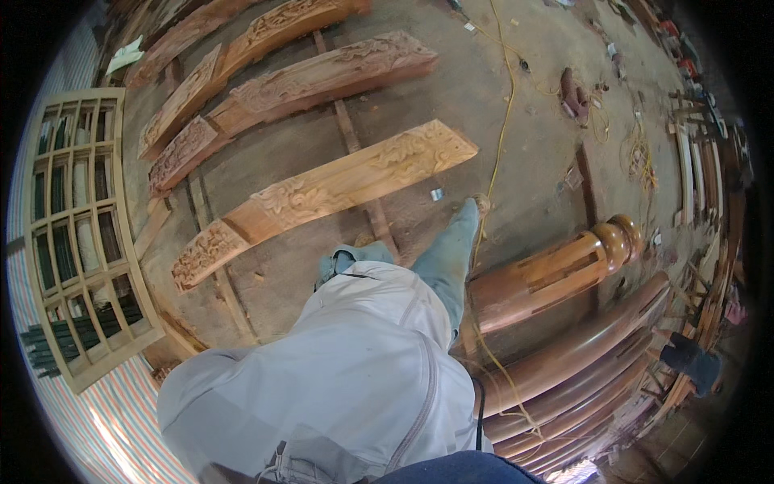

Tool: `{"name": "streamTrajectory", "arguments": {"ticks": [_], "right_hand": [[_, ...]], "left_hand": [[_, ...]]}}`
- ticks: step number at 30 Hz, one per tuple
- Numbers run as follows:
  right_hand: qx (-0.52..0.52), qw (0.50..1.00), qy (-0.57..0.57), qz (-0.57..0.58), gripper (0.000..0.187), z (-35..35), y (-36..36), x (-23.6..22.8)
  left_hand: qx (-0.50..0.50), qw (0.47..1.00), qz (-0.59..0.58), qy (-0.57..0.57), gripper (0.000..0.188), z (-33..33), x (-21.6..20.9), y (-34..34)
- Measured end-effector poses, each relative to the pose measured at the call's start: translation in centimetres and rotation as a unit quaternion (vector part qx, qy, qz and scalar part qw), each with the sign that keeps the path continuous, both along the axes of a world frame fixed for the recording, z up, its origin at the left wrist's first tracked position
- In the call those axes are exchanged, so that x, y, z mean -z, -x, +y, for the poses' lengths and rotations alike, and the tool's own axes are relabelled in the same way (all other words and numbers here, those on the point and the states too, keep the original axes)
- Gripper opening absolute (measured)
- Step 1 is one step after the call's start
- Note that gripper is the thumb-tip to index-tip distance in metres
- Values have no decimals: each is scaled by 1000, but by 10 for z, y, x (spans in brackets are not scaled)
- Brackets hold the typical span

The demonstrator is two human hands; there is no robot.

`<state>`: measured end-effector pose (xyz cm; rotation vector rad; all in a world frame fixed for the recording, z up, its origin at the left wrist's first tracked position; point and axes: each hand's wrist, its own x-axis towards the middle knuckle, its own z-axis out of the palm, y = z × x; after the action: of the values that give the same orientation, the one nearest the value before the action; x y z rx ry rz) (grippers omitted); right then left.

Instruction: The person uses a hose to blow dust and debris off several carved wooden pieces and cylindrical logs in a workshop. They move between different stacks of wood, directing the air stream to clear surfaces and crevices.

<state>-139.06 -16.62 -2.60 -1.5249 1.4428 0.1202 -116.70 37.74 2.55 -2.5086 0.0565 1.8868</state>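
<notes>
Neither of my hands shows; the pale jacket (347,355) on my body covers the lower middle of the view. Below it, my legs in teal trousers (445,258) stand on the floor. Closest ahead of my feet lies a light-brown carved wooden beam (322,192), slanting from lower left to upper right, with scroll and leaf relief at both ends. Beyond it rests a darker carved beam (322,77). To my right, a varnished round wooden column (540,282) with a turned, ringed end lies beside my leg.
More long polished columns (564,343) lie at the lower right. A yellow cable (509,97) trails across the floor (451,97) past my foot. At the left stands a wooden lattice frame (121,234) by striped sheeting (105,419). Another person (692,363) is at the far right.
</notes>
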Motion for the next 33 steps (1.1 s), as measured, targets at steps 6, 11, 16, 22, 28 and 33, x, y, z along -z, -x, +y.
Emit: {"name": "streamTrajectory", "arguments": {"ticks": [6, 11, 16, 22, 28, 33], "right_hand": [[-109, 987, -36, 117, 20, -6, 209, 70], [-247, 908, 111, 319, 27, -136, 376, 41], [-14, 973, 227, -43, 36, -430, 219, -8], [-5, 934, -158, -321, 57, -505, -106, -113], [187, 821, -285, -459, 29, -528, -252, -163], [83, 875, -173, -444, 22, -727, -328, -153]], "left_hand": [[-21, 997, -21, -68, 39, -120, 6, 4], [-40, 972, -231, 1, 42, -297, 17, -39], [-294, 820, -325, 369, 27, -526, -28, -74], [-184, 829, -359, 387, 23, -768, -150, -34], [-18, 835, -335, 437, 22, -925, -152, -22], [4, 867, -270, 419, 28, -995, -121, -77]]}}
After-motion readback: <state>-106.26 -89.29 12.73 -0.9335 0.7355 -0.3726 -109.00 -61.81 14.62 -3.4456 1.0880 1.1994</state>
